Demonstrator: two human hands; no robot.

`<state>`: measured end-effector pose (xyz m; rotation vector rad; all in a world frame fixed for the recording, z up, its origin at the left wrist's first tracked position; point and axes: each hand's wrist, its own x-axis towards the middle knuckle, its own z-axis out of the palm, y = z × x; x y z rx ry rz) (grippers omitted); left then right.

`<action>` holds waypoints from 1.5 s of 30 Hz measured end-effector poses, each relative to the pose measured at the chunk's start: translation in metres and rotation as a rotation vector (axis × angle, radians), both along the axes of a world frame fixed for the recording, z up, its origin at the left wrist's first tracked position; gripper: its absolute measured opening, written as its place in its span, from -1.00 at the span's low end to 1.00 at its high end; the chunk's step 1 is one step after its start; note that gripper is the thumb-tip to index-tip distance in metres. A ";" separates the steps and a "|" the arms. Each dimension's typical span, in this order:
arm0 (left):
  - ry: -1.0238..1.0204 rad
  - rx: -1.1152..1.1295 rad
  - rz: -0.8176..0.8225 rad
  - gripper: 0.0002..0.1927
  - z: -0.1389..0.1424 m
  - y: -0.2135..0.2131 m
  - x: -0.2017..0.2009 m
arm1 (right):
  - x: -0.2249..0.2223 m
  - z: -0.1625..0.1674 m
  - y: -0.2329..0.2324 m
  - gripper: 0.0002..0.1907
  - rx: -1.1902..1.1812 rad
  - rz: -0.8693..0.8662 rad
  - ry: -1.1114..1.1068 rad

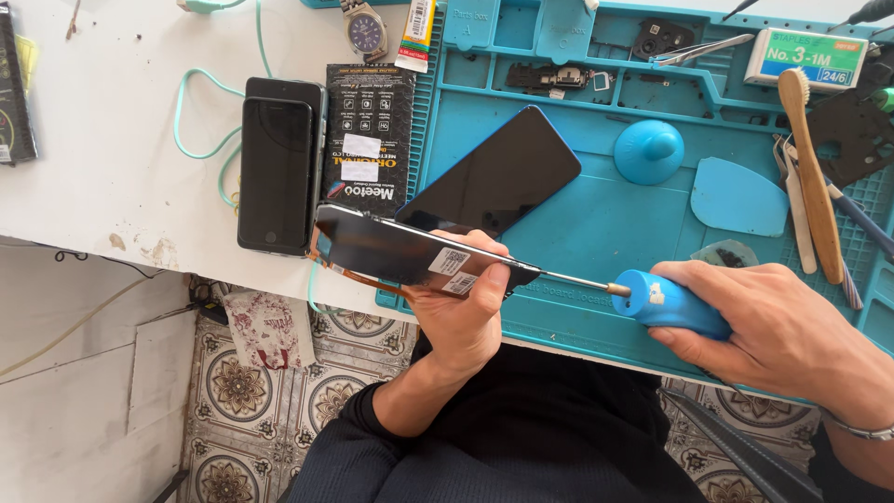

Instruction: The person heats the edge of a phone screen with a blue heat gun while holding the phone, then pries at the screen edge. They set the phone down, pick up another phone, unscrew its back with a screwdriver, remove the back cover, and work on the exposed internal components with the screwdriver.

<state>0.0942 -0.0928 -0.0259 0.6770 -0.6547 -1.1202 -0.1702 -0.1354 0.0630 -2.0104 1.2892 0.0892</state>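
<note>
Nearest to us, the left hand (461, 312) is closed around a dark phone screen panel (410, 253), thumb over its near edge and fingers beneath, holding it on edge above the table's front rim. The right hand (782, 335) is wrapped firmly around the blue handle of a screwdriver (666, 303), whose thin metal shaft meets the panel's right end.

In our judgement the step in hand is working the tip along the panel's seam. Done well, this calls for the shaft kept in line with the edge, light steady pressure, and the left hand bracing close to the contact point so the glass does not flex.

The panel's long axis runs left to right, its left end slightly higher, its right end pointing toward the tool.

Beyond, on the blue work mat (596, 224), a second dark panel (498, 172) lies flat on a diagonal. Further left, two stacked phones (277, 168) and a black packet (371, 135) rest on the white table (102, 140). At the far side we note a blue suction cup (649, 151), a wooden-handled brush (810, 177) and a wristwatch (365, 30).
</note>
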 end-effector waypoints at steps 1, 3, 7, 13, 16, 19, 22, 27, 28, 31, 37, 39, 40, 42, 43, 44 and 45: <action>0.001 0.003 0.009 -0.60 0.000 0.000 -0.001 | 0.000 -0.001 0.000 -0.36 0.006 0.000 0.001; 0.008 -0.001 0.018 -0.58 0.001 -0.001 -0.002 | 0.001 -0.001 0.000 -0.36 0.006 -0.001 0.007; 0.039 0.003 0.033 -0.59 0.005 -0.003 -0.003 | 0.000 0.000 0.000 -0.36 -0.015 0.002 0.002; -0.046 -0.041 0.035 -0.56 0.013 -0.005 0.001 | 0.001 -0.001 0.000 -0.36 -0.031 0.001 0.024; -0.068 -0.036 0.053 -0.51 0.016 -0.006 0.001 | 0.002 -0.002 0.000 -0.36 -0.032 -0.002 0.012; -0.083 -0.016 0.057 -0.51 0.017 -0.006 0.001 | 0.002 -0.002 0.001 -0.36 -0.035 -0.003 0.014; -0.095 0.001 0.045 -0.53 0.015 -0.006 0.002 | 0.003 -0.004 0.000 -0.36 -0.058 0.013 -0.027; -0.097 0.015 0.038 -0.51 0.014 -0.006 0.003 | 0.004 -0.006 -0.001 -0.37 -0.038 0.017 -0.015; -0.096 0.027 0.048 -0.49 0.014 -0.006 0.003 | 0.004 -0.005 -0.001 -0.37 -0.025 0.009 0.012; -0.070 -0.007 0.064 -0.48 0.015 -0.010 0.002 | 0.003 -0.005 -0.003 -0.36 -0.004 0.006 0.016; -0.050 -0.031 0.041 -0.48 0.020 -0.013 0.000 | 0.000 -0.008 -0.004 -0.34 0.006 0.023 0.029; -0.024 -0.038 0.044 -0.48 0.020 -0.015 -0.002 | -0.002 -0.008 -0.005 -0.35 0.003 0.015 0.004; -0.002 -0.041 0.047 -0.48 0.021 -0.016 -0.003 | -0.003 -0.008 -0.004 -0.35 -0.004 0.012 -0.013; 0.030 -0.048 0.045 -0.48 0.022 -0.017 -0.004 | -0.004 -0.007 -0.003 -0.36 -0.005 0.004 -0.020; 0.038 -0.057 0.042 -0.47 0.023 -0.017 -0.005 | -0.004 -0.007 -0.003 -0.35 -0.005 0.000 -0.011; 0.047 -0.068 0.041 -0.47 0.024 -0.017 -0.005 | -0.004 -0.007 -0.003 -0.35 -0.007 -0.002 -0.001; 0.055 -0.047 0.058 -0.42 0.024 -0.016 -0.006 | -0.004 -0.007 -0.003 -0.35 -0.014 -0.002 -0.016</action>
